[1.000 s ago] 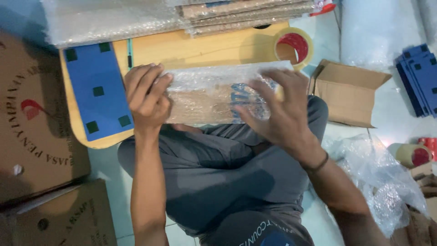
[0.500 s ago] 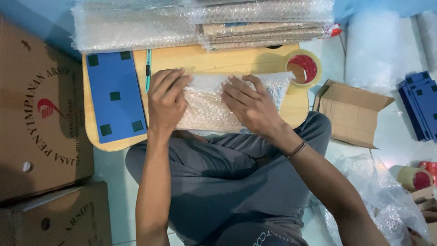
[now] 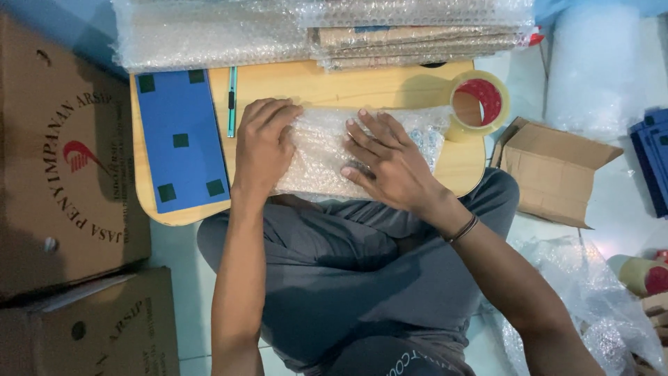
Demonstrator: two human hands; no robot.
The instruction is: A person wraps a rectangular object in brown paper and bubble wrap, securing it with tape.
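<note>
A flat parcel wrapped in bubble wrap [image 3: 321,150] lies on a small wooden lap table [image 3: 334,85] in front of me. My left hand [image 3: 263,145] presses flat on the parcel's left end. My right hand [image 3: 386,161] rests palm down on its middle and right part, fingers spread. Neither hand grips anything. A blue flat board with dark green squares [image 3: 179,138] lies on the table's left side, with a teal utility knife [image 3: 232,102] beside it. A roll of clear tape [image 3: 479,104] stands at the table's right end.
Sheets of bubble wrap and a stack of wrapped flat items [image 3: 417,35] lie beyond the table. Large cardboard boxes [image 3: 62,174] stand at left, an open small box [image 3: 557,170] at right, blue boards [image 3: 650,157] at the far right, loose plastic [image 3: 591,299] at lower right.
The parcel was held up in both hands a second ago; it has come down flat on the table, and both hands now press on top of it.
</note>
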